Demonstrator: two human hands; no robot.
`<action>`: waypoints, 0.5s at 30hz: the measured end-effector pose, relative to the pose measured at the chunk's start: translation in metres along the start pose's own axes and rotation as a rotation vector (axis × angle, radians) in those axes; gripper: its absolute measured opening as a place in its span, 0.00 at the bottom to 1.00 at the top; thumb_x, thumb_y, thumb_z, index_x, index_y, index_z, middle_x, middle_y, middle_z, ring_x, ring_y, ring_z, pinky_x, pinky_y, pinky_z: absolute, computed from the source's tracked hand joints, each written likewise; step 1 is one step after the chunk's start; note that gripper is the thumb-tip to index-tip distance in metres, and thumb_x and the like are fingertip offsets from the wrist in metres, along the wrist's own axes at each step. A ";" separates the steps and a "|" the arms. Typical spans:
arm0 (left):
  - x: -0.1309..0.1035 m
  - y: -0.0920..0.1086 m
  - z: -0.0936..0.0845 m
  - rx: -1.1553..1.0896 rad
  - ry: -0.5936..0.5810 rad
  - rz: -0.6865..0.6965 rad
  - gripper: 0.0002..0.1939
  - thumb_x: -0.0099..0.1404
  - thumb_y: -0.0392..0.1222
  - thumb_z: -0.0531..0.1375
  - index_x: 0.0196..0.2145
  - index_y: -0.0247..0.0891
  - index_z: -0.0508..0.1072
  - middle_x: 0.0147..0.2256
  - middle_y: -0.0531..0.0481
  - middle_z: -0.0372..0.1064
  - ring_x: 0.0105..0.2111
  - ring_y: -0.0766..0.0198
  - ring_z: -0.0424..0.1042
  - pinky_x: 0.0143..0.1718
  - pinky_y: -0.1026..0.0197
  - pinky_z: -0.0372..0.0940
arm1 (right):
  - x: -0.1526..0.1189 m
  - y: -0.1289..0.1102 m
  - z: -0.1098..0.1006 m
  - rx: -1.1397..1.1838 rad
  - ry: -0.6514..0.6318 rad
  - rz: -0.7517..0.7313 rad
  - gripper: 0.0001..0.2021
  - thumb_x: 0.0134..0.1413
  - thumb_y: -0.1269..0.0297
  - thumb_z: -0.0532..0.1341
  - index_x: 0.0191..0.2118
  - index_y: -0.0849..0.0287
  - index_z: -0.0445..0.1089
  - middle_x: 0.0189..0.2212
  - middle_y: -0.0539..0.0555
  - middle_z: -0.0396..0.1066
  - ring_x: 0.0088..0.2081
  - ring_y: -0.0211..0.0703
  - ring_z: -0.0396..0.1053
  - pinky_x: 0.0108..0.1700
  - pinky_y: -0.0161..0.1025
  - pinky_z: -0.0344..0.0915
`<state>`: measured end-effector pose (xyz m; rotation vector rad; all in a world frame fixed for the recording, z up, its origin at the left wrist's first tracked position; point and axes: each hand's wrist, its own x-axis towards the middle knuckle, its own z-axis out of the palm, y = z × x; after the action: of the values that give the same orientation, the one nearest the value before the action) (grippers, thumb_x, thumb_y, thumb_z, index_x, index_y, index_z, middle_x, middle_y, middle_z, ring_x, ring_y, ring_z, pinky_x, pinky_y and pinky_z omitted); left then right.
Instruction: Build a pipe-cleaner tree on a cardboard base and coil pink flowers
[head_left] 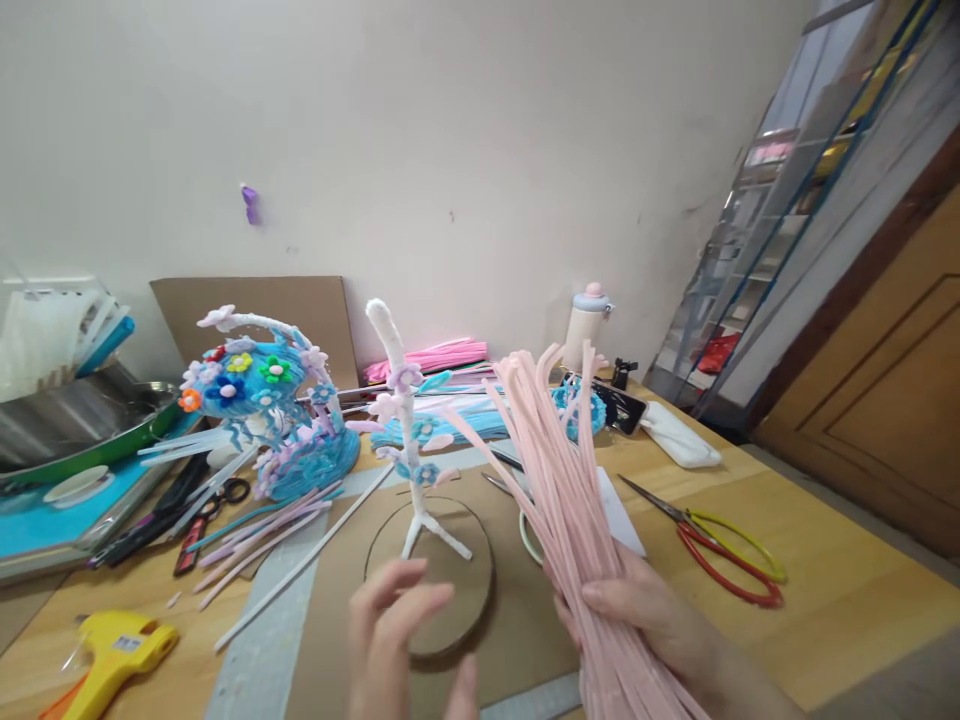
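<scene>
My right hand (637, 610) is wrapped round a thick bundle of pale pink pipe cleaners (551, 470), whose tips fan out upward. My left hand (405, 640) is slightly blurred, its fingers curved and apart, with nothing between them. It hovers in front of a round cardboard disc (450, 610) lying on a larger cardboard sheet (330, 610). On the disc stands a white pipe-cleaner stem (412, 470) with splayed feet, decorated with lilac and blue flowers (426, 473). The lower part of the bundle runs out of view at the bottom edge.
A finished-looking blue flowered piece (270, 390) stands left of the stem. A yellow glue gun (124, 655) lies front left, red-and-yellow-handled scissors (720, 550) at right. Pink pipe cleaners (442, 355), a bottle (586, 322) and a white case (681, 435) sit toward the wall.
</scene>
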<state>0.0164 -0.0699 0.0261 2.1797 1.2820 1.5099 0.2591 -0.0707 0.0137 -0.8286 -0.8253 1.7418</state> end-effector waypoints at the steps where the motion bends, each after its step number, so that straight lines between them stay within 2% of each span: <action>1: 0.004 0.009 0.005 -0.050 -0.088 -0.040 0.13 0.59 0.38 0.59 0.43 0.43 0.69 0.47 0.44 0.63 0.48 0.54 0.65 0.47 0.51 0.63 | -0.003 0.001 0.000 -0.012 0.016 -0.009 0.17 0.43 0.61 0.66 0.39 0.62 0.68 0.23 0.53 0.71 0.23 0.38 0.67 0.24 0.33 0.61; 3: 0.010 0.024 0.015 -0.178 -0.269 -0.126 0.12 0.60 0.38 0.57 0.42 0.43 0.68 0.46 0.44 0.63 0.48 0.54 0.64 0.47 0.52 0.62 | -0.007 0.001 0.004 -0.005 0.061 -0.038 0.16 0.44 0.60 0.66 0.39 0.62 0.68 0.23 0.54 0.71 0.24 0.38 0.67 0.25 0.33 0.61; 6: 0.016 0.035 0.029 -0.375 -0.529 -0.287 0.10 0.62 0.44 0.54 0.41 0.41 0.68 0.39 0.45 0.66 0.40 0.57 0.66 0.41 0.56 0.63 | -0.008 -0.002 0.015 0.070 0.155 -0.088 0.16 0.42 0.60 0.68 0.37 0.62 0.69 0.24 0.54 0.73 0.25 0.38 0.68 0.26 0.33 0.62; 8: 0.017 0.036 0.036 -0.475 -0.634 -0.388 0.14 0.62 0.47 0.55 0.43 0.39 0.66 0.39 0.45 0.67 0.39 0.58 0.67 0.39 0.57 0.62 | -0.007 -0.004 0.023 0.140 0.199 -0.113 0.16 0.41 0.61 0.69 0.38 0.62 0.70 0.25 0.54 0.73 0.26 0.40 0.69 0.28 0.34 0.64; 12: 0.019 0.039 0.046 -0.724 -0.658 -0.493 0.28 0.57 0.48 0.62 0.51 0.36 0.60 0.48 0.40 0.65 0.46 0.53 0.66 0.46 0.56 0.61 | -0.001 -0.003 0.038 0.258 0.193 -0.158 0.14 0.42 0.65 0.69 0.38 0.60 0.72 0.27 0.53 0.74 0.30 0.44 0.72 0.36 0.41 0.68; 15: 0.021 0.044 0.053 -0.921 -0.622 -0.548 0.31 0.56 0.45 0.64 0.55 0.37 0.58 0.50 0.40 0.65 0.49 0.53 0.65 0.48 0.56 0.62 | 0.005 0.000 0.048 0.281 0.204 -0.194 0.13 0.42 0.66 0.70 0.37 0.59 0.73 0.30 0.53 0.76 0.32 0.45 0.73 0.39 0.43 0.68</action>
<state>0.0870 -0.0651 0.0415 1.3489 0.6644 0.8222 0.2175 -0.0733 0.0384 -0.6976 -0.4936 1.5287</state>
